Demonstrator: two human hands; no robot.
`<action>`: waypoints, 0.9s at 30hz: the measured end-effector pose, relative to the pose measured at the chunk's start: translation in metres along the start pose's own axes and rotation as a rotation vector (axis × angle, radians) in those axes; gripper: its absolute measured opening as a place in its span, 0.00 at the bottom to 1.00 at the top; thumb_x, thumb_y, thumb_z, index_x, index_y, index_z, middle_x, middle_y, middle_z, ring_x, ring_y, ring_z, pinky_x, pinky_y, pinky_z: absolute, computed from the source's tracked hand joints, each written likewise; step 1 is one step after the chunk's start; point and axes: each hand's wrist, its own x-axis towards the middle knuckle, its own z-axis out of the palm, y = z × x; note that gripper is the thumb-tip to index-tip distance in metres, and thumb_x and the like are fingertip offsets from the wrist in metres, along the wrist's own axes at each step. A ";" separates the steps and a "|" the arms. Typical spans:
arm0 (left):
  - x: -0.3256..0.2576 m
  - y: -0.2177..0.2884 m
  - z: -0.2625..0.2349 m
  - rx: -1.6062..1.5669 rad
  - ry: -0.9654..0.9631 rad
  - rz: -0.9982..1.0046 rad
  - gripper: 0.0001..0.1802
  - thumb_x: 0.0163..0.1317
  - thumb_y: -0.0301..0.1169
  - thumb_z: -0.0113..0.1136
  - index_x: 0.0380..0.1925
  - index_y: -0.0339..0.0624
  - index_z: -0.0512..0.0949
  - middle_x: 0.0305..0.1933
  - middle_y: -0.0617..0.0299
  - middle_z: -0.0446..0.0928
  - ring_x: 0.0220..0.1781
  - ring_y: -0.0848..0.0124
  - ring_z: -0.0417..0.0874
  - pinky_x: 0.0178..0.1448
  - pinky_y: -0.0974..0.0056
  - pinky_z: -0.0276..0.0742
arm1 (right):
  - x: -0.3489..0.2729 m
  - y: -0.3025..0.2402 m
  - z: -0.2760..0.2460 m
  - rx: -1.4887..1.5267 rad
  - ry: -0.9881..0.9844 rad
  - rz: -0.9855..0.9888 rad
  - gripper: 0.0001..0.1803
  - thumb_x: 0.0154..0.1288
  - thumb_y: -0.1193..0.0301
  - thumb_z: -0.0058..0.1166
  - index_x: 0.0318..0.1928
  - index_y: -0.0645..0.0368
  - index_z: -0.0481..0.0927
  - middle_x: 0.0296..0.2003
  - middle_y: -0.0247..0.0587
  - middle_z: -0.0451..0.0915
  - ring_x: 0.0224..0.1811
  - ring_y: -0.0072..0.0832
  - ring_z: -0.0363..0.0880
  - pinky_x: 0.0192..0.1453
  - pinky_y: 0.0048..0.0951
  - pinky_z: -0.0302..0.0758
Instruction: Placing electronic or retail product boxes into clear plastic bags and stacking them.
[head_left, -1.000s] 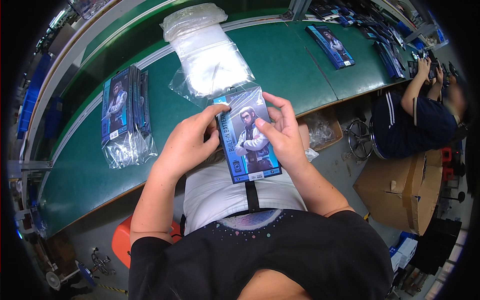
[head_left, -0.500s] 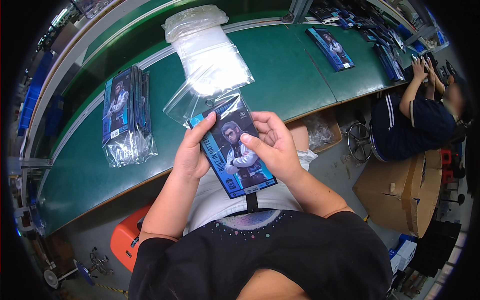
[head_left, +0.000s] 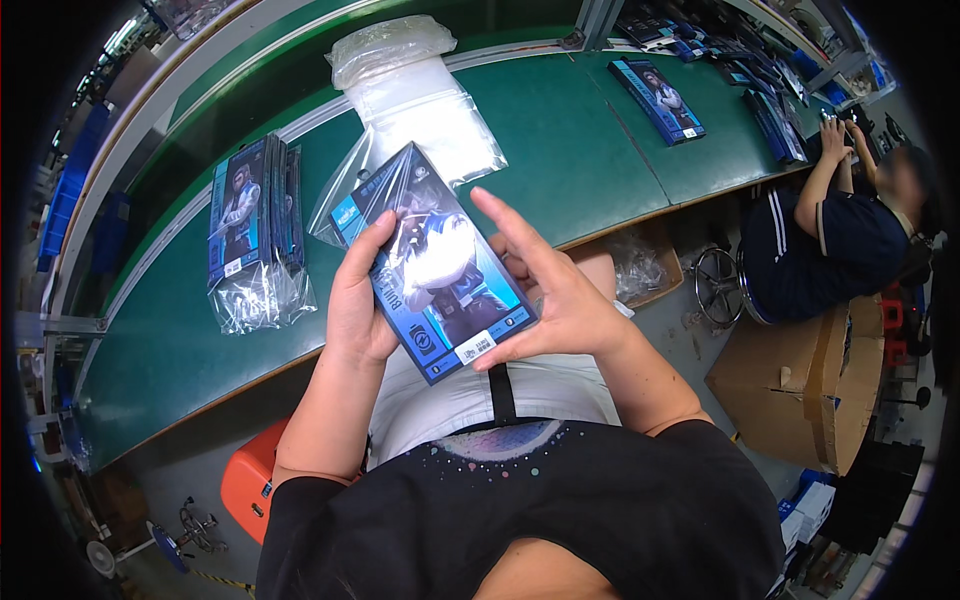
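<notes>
A flat blue-and-black retail box with a printed figure sits inside a clear plastic bag, tilted in front of me. Glare lies across its middle, and a white label marks its lower corner. My left hand grips the left edge, thumb on the front face. On the other side, my right hand cups the lower right, its thumb along the bottom edge and its index finger stretched away from the box. The other right fingers curl partly behind it. Loose bag film sticks out past the upper left edge.
Clear bags lie stacked beyond the box on the green table. To the left stands a pile of bagged boxes. Another box lies at right, near more boxes and a co-worker. A carton stands on the floor.
The box has shifted up and left and turned a little. My right thumb has gone from its front face to the bottom edge, and the right fingers have spread. Bag film now covers the face.
</notes>
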 end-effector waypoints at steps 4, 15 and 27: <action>-0.006 0.009 0.014 -0.057 -0.101 0.052 0.15 0.66 0.32 0.54 0.48 0.35 0.75 0.45 0.53 0.81 0.46 0.63 0.84 0.53 0.57 0.81 | 0.007 -0.009 -0.003 -0.233 0.067 -0.255 0.55 0.39 0.69 0.78 0.69 0.58 0.61 0.42 0.38 0.75 0.42 0.26 0.77 0.48 0.24 0.73; -0.004 0.009 0.001 -0.017 0.047 0.063 0.15 0.65 0.29 0.55 0.49 0.32 0.74 0.47 0.51 0.80 0.48 0.61 0.83 0.54 0.56 0.80 | -0.004 0.010 0.012 -0.134 0.073 -0.205 0.34 0.41 0.72 0.75 0.54 0.60 0.79 0.38 0.42 0.81 0.40 0.29 0.80 0.44 0.26 0.75; 0.000 -0.002 0.001 0.113 0.027 0.034 0.15 0.66 0.31 0.55 0.48 0.33 0.74 0.45 0.53 0.81 0.44 0.64 0.84 0.50 0.61 0.82 | -0.017 0.010 0.015 -0.223 0.077 -0.150 0.41 0.38 0.67 0.78 0.58 0.60 0.76 0.44 0.44 0.78 0.42 0.29 0.79 0.47 0.25 0.74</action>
